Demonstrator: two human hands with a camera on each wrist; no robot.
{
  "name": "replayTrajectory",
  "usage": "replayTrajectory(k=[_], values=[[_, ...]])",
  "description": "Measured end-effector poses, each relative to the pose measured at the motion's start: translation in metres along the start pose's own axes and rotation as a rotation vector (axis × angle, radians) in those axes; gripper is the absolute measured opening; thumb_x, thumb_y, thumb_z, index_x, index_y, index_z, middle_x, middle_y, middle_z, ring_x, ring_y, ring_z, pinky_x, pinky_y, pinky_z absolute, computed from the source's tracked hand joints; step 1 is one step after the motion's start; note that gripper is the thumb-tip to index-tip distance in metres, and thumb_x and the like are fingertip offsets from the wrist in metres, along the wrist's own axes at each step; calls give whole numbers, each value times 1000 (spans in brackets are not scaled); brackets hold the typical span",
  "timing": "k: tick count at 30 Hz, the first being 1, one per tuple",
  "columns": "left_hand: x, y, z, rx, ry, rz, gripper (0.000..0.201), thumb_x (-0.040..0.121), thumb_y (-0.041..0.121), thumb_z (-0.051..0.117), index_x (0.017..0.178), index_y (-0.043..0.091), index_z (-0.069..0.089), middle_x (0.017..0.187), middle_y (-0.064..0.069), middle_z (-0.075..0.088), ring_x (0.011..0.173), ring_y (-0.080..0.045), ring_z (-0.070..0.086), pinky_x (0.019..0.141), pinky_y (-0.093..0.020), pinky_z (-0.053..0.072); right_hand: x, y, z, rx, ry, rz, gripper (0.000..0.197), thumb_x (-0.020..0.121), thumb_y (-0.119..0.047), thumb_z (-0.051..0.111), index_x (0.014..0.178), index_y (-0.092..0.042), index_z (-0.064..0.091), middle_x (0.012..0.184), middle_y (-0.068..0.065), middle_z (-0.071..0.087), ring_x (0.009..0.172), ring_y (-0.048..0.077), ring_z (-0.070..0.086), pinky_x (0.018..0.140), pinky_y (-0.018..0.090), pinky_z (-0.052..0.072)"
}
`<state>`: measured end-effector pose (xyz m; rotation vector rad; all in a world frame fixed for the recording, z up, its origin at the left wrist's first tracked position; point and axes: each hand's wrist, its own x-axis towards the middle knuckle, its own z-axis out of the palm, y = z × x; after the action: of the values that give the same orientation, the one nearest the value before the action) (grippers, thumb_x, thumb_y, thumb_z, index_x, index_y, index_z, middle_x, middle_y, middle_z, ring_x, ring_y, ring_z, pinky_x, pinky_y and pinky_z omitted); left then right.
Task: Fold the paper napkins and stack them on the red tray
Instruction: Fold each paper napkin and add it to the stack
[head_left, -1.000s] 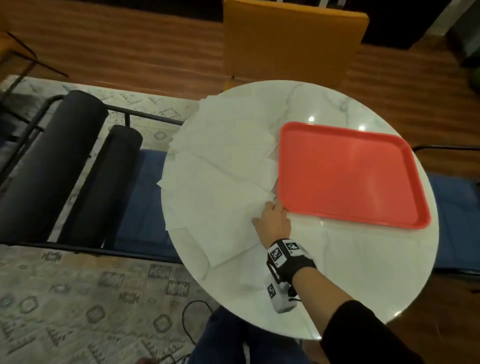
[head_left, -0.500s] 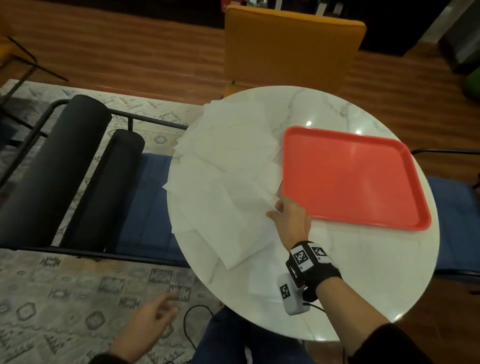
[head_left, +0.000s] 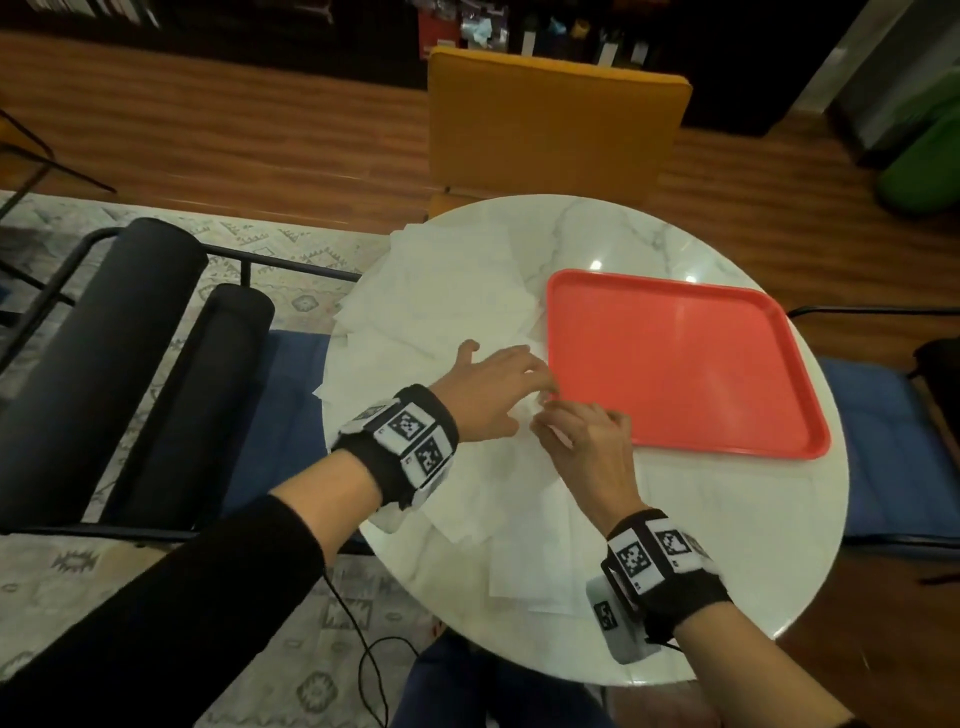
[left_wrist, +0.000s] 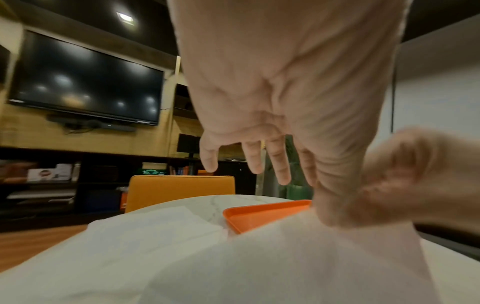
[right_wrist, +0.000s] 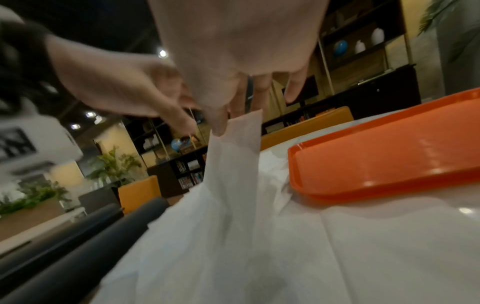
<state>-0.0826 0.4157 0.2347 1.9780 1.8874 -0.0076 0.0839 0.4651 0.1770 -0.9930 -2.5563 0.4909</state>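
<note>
Several white paper napkins (head_left: 441, 312) lie spread and overlapping on the left half of the round marble table (head_left: 727, 519). The red tray (head_left: 675, 364) sits on the right half with nothing on it. My right hand (head_left: 543, 413) pinches the corner of one napkin (right_wrist: 233, 154) between thumb and finger and holds it raised by the tray's near left corner. My left hand (head_left: 519, 374) hovers just left of it, fingers (left_wrist: 280, 170) straight and spread, their tips beside the raised corner. Its thumb is hidden.
A yellow chair (head_left: 550, 130) stands behind the table. A bench with black bolsters (head_left: 130, 338) and a blue cushion runs along the left, and another blue seat (head_left: 883, 441) sits to the right. A black cable (head_left: 363, 639) trails over the rug near my knees.
My left hand rose from below the table's edge to the napkins by the tray's corner. My right hand, which lay flat on the paper, now pinches a corner and lifts it.
</note>
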Motion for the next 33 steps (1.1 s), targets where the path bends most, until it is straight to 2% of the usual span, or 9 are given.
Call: replayTrajectory(k=[5,7,10,14,18,23,28,31,33], values=[[-17,-9,-15,26,-41,8,29,81,36,60,108,25,58,122,12,51,131,-7,37,110,-57,5,-12,-12,-69,433,-48,131,7,81,-22,55,80,-16,59,71,-10,60,69,2,53,66,21,40],[-37,-10,-26,-144,-7,-23,27,76,48,60,92,25,60,97,11,60,104,-8,55,106,-47,24,-19,-11,-100,527,-46,170,7,83,-18,58,77,-17,58,70,-6,60,66,1,51,62,22,40],[-66,-5,-44,-683,12,-40,26,78,34,74,76,13,58,68,4,55,66,-7,54,65,-22,42,-21,-9,-135,676,-102,230,5,85,-11,68,80,-13,66,75,-4,68,69,3,57,64,19,44],[-74,-8,-44,-1115,-59,-65,41,68,32,79,101,16,62,98,-2,68,92,-11,66,79,-24,54,-6,3,-141,807,-254,387,10,83,-15,69,84,-6,67,76,6,69,67,15,60,63,27,48],[-48,-15,-5,-1242,-60,-275,34,78,28,75,109,18,63,105,-1,72,97,-16,69,84,-30,56,13,27,-94,647,-399,385,9,83,-16,71,81,-8,68,78,0,67,69,7,59,67,22,48],[-17,-36,50,-1150,-16,-489,10,83,16,71,88,13,62,85,-4,63,72,-13,60,54,-16,46,26,61,-38,473,-548,394,13,79,-10,72,76,-23,70,76,-1,68,69,8,59,71,27,48],[-6,-44,80,-885,213,-442,5,80,17,72,79,16,67,76,10,64,71,-4,55,64,-13,39,20,68,-24,289,-457,356,13,79,-8,69,83,-20,71,80,-1,71,76,10,62,67,14,44],[-19,-35,81,-885,385,-358,3,81,17,71,81,15,68,80,9,67,72,2,55,64,-4,38,-1,60,-31,333,-295,298,8,82,-6,68,81,-14,70,79,-3,70,72,-7,59,65,2,38],[-34,-30,90,-834,414,-276,2,81,21,71,80,20,69,82,8,67,79,-1,56,71,-11,41,-21,59,-32,330,-236,213,7,81,-3,68,82,-10,71,80,-6,69,74,-12,58,71,2,39]])
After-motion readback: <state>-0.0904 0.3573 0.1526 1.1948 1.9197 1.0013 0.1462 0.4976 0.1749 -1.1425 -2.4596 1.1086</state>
